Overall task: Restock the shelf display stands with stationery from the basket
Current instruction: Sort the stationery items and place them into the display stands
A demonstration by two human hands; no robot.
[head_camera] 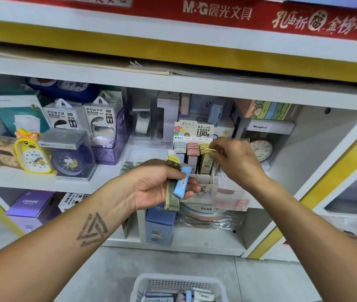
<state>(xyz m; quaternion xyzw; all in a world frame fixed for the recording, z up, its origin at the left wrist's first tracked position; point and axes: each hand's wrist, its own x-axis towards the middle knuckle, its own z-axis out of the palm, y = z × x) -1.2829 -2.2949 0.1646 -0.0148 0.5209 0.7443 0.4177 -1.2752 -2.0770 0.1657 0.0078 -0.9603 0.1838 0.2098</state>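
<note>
Here the display stand [197, 162] of pencil-lead cases sits on the white shelf [112, 177], and everything else is placed from it. Its header card reads 0.7 mm HB, and below that run three columns of cases: grey, pink and yellow. The right hand [236, 159] is at the stand's upper right corner, fingers curled, pinching a yellow case [210, 151] at the top of the yellow column. Just in front of the stand and a little to its left, the left hand [160, 186] grips a small stack of cases [173, 188] upright (yellow caps showing at the top), with a blue case [181, 182] pressed against the stack under the thumb. Well below the stand, at the bottom edge of view, stands the white basket [142, 282] on the floor, with more stationery lying in it. To the left of the stand, on the same shelf, are a yellow duck clock [31, 153] and two power bank boxes [79, 118]. To its right stands a round clock [261, 149].
</note>
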